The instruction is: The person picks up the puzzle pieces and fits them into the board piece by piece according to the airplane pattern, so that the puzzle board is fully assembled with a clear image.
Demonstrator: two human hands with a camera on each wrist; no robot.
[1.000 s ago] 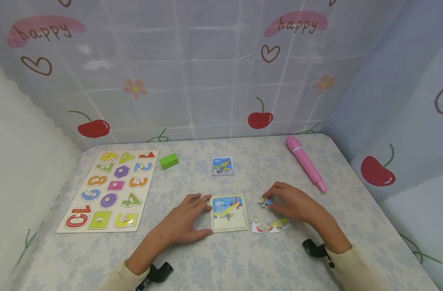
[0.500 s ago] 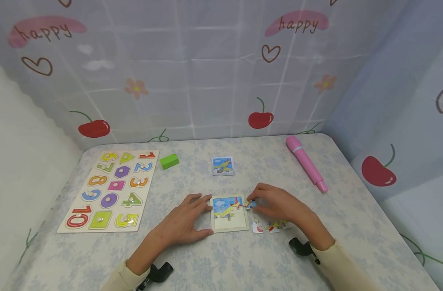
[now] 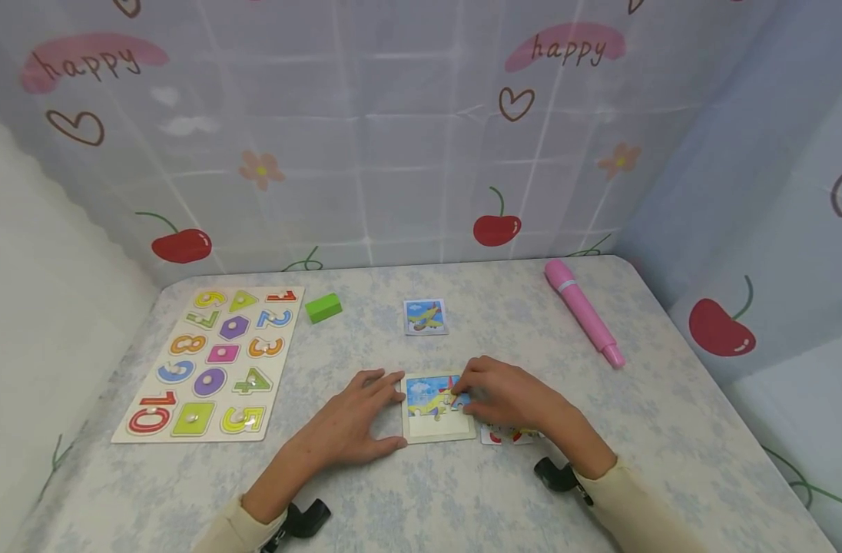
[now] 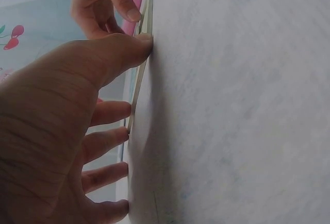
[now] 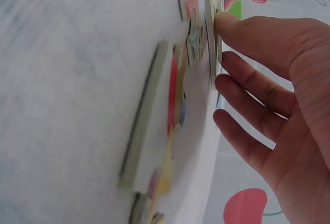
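A small square jigsaw puzzle tray lies in front of me, its upper part filled with an airplane picture. My left hand rests at the tray's left side with fingers spread; its thumb touches the edge near the front corner. Over the tray's right side, my right hand pinches a blue and yellow puzzle piece between thumb and fingers, partly hidden by them. Loose puzzle pieces lie just right of the tray, partly under the right hand; they appear large in the right wrist view.
Behind the tray lies a small airplane picture card. A number and shape board covers the table's left, with a green block beside it. A pink pen-shaped tube lies at the back right. A printed curtain hangs behind the table.
My right hand has carried the puzzle piece leftward from the loose pieces onto the tray's right side. The left hand has stayed at the tray's left edge.
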